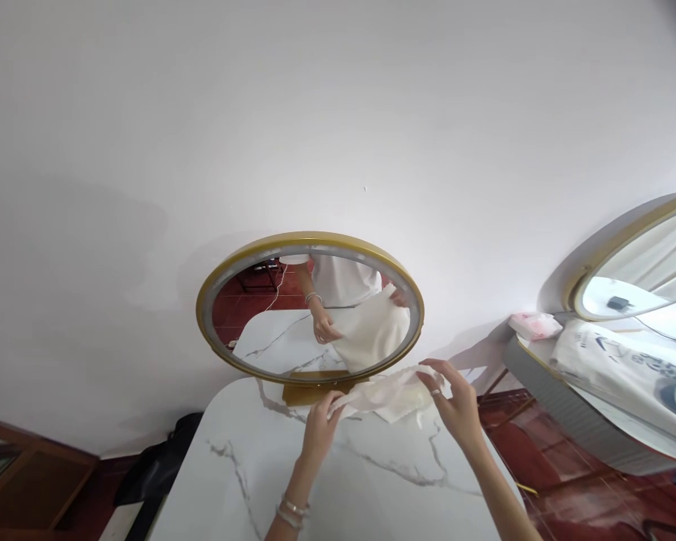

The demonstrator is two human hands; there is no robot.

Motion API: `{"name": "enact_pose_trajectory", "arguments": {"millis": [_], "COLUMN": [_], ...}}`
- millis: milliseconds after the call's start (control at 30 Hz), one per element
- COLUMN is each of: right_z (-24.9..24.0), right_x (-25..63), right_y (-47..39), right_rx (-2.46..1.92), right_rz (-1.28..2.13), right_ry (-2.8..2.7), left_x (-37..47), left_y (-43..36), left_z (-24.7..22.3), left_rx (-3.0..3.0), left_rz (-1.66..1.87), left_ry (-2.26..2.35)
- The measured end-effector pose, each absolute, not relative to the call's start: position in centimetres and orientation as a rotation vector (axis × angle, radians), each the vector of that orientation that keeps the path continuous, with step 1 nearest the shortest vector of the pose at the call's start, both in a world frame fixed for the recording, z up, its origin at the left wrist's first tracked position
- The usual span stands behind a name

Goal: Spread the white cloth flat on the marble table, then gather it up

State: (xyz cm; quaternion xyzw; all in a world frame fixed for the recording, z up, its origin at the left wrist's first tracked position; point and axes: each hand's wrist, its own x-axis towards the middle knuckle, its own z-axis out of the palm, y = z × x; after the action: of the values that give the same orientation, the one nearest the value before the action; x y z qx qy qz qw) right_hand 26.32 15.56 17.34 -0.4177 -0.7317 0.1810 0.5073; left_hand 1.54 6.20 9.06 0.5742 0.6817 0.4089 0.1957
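Left hand (318, 428): thumb and fingertips pinched on one end of the sheet (391, 397). Right hand (459, 402): ring worn, fingers and thumb closed on the opposite end. The sheet, pale and wrinkled, spans between them over the marble-patterned table (372, 488), near the mirror (309, 312) and its gold base (296, 394). Whether it is cloth or paper cannot be told.

Handling, as judged: light, limp, prone to creasing and sagging mid-span; could tear if it is paper. Slipperiness not determinable. Best hold: a gentle pinch at opposite corners, kept lightly taut.

Beyond, to the right: a side table (574, 421) bearing a printed cloth (602, 357) and a tissue pack (535, 325), beside a second mirror (647, 263).
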Motion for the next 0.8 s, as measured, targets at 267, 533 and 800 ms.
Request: {"name": "enact_pose_trajectory", "arguments": {"millis": [267, 533, 800], "right_z": [22.1, 22.5, 23.7], "right_x": [31.3, 33.7, 37.5], "right_y": [15.0, 15.8, 15.5], "right_rx": [-1.095, -1.091, -1.118], "right_rz": [0.863, 1.085, 0.639], "right_ry": [-1.596, -1.487, -1.761], "left_x": [-1.2, -1.8, -2.2], "left_y": [3.2, 3.6, 4.4], "left_z": [17.8, 21.3, 25.1], "left_rx": [1.783, 1.845, 1.794], "left_rz": [1.313, 1.076, 1.016], "left_ry": [1.844, 1.751, 1.618]}}
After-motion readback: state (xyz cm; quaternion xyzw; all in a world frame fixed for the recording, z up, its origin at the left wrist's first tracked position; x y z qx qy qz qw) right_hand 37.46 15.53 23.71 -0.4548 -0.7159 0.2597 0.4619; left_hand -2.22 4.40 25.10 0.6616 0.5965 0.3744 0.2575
